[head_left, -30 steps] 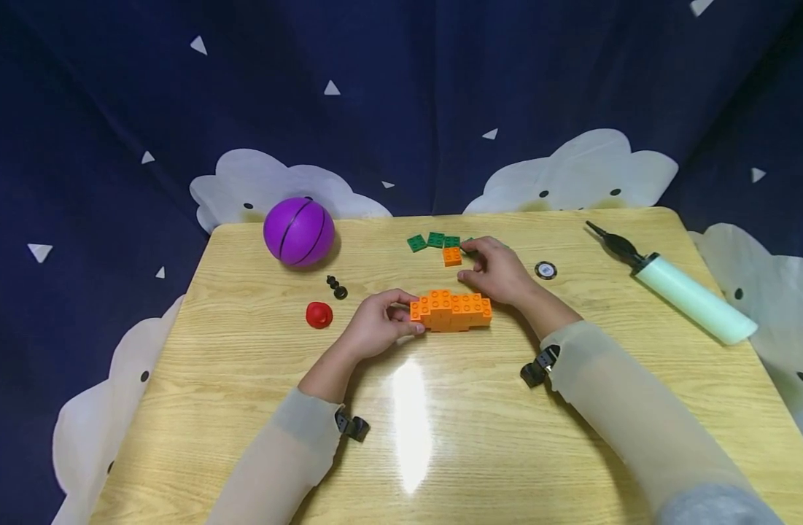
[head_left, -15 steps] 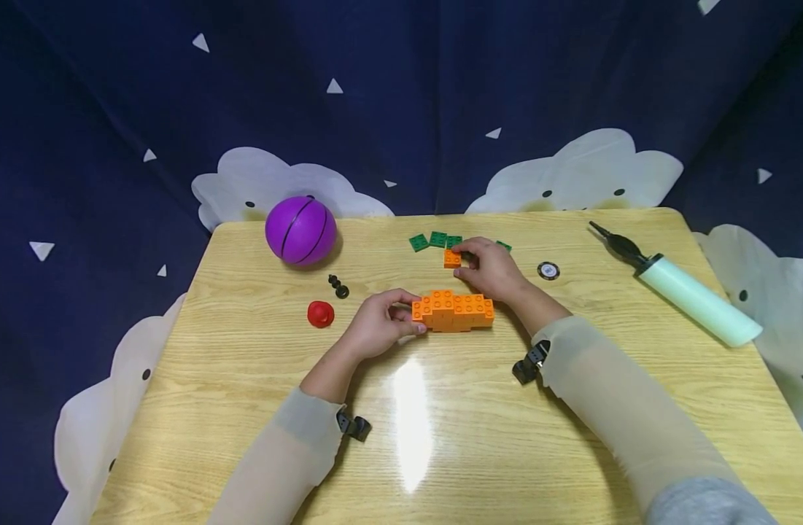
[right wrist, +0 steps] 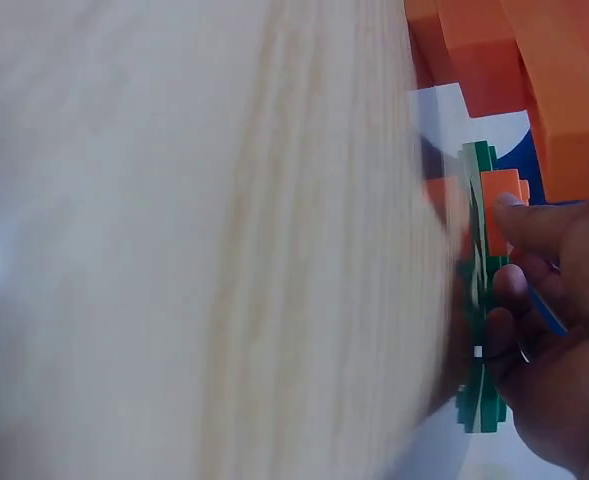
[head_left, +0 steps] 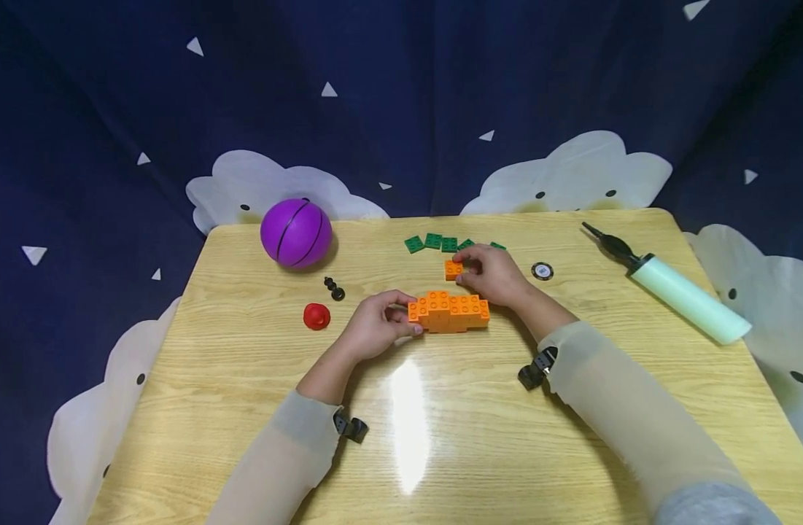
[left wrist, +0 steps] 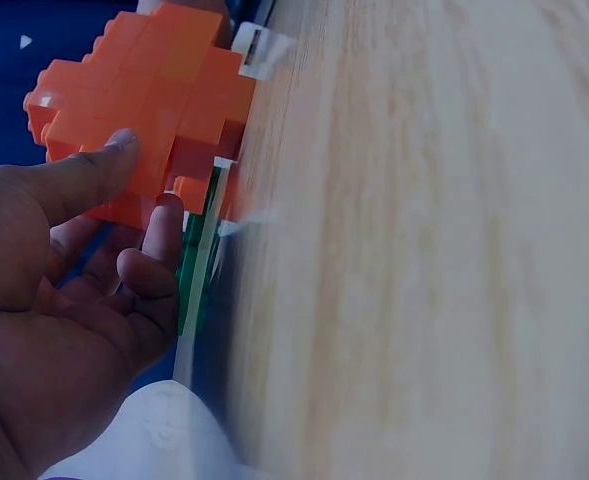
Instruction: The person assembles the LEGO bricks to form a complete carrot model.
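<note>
A stepped block of joined orange toy bricks (head_left: 448,315) stands on the table in front of me. My left hand (head_left: 375,324) holds its left end, thumb on the near side; the left wrist view shows the thumb flat against the orange bricks (left wrist: 144,95). Behind the block, my right hand (head_left: 496,275) pinches a small orange brick (head_left: 452,270) at its right side. In the right wrist view the thumb lies against that small brick (right wrist: 499,185). Several flat green bricks (head_left: 433,240) lie in a loose row just beyond it, one partly behind the right hand.
On the left of the wooden table (head_left: 243,408) are a purple ball (head_left: 297,233), a black beaded piece (head_left: 334,289) and a small red hat (head_left: 316,316). To the right lie a poker chip (head_left: 542,271) and a hand pump (head_left: 686,297). A dark curtain hangs behind.
My right hand has moved from the green bricks to the small orange brick and drawn it slightly toward me, away from the green row. The left hand and large block stay put.
</note>
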### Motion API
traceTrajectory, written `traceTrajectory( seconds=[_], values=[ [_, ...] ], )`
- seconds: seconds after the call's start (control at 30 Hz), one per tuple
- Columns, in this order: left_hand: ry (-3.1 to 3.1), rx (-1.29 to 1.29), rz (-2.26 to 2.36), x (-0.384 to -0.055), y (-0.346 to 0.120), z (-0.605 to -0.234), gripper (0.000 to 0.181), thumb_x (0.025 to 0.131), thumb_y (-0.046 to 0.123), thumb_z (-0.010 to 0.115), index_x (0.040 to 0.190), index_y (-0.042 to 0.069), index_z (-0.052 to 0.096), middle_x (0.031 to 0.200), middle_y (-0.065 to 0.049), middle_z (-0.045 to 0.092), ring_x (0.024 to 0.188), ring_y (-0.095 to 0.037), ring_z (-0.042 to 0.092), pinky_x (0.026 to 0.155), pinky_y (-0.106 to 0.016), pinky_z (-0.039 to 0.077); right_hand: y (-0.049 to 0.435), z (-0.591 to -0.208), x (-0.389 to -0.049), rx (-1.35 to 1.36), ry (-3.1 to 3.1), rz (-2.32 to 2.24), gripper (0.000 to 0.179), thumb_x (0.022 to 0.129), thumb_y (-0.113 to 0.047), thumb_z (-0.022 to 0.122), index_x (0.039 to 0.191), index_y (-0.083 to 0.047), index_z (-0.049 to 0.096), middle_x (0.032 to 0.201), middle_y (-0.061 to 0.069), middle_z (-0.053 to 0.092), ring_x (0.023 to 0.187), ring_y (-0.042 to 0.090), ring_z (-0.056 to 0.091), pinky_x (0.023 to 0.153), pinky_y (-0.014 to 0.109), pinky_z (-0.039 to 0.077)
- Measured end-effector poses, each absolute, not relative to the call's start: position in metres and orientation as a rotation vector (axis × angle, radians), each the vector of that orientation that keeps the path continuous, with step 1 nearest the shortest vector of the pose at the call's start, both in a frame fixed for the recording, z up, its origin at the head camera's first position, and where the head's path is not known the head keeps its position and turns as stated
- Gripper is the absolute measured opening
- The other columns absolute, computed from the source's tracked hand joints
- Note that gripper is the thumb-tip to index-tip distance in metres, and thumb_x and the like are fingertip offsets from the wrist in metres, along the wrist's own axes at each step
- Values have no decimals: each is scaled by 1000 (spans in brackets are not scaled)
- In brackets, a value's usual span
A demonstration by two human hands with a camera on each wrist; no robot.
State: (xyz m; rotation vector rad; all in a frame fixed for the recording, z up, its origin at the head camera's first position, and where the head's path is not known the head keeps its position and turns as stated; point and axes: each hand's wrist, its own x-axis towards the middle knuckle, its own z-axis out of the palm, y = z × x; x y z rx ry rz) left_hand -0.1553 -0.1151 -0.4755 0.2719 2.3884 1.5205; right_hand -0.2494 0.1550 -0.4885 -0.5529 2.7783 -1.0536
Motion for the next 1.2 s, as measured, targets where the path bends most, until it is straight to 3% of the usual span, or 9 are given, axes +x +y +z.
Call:
traceTrajectory(
  seconds=[0.37,0.9,1.2],
  values=[
    [2386,269,1535,-155,-116,-477,40,85,12,87,121,14,70,86,-3,74,79,-19,70,69,-31,51,164,-476,-232,-657,2803,-1082,31,96,-16,76,126,-14,72,123,5,68,90,23,59,82,40,50],
    [2378,277,1539,-155,-115,-479,40,86,12,87,122,13,70,87,-4,73,79,-18,68,66,-29,50,177,-446,-206,-836,2838,-1155,33,98,-15,74,131,-13,72,125,5,68,84,17,61,69,35,52],
    [2386,276,1535,-155,-115,-479,39,85,13,87,121,14,70,87,-3,73,79,-19,67,67,-30,50,176,-427,-187,-813,2807,-1197,35,96,-17,76,131,-18,73,126,-1,66,84,12,59,68,31,52]
  ],
)
